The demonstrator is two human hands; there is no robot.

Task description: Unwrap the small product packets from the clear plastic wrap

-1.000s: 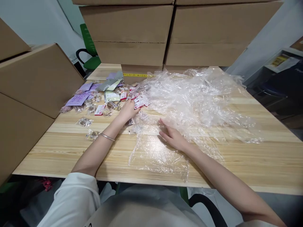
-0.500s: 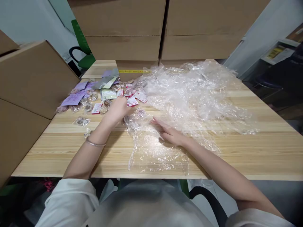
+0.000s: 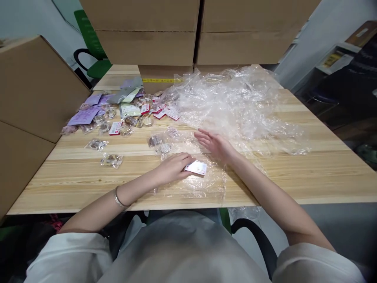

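Note:
My left hand is closed on a small white card-like packet with reddish print, above a clear plastic bag lying flat near the table's front edge. My right hand is open, fingers stretched toward the left, over the upper right part of that bag. Whether it touches the plastic I cannot tell. By the bag's upper left corner lie small clear packets with dark contents and pale contents. A pinkish packet is just above them.
A big heap of clear plastic bags covers the back right of the wooden table. At the back left are purple packets, a green pouch and red-white packets. Cardboard boxes stand behind, another box at left.
My left hand has come from the packet pile toward me and right, now with a white packet in it. My right hand stays near the bag, shifted slightly. The whole view has shifted a little.

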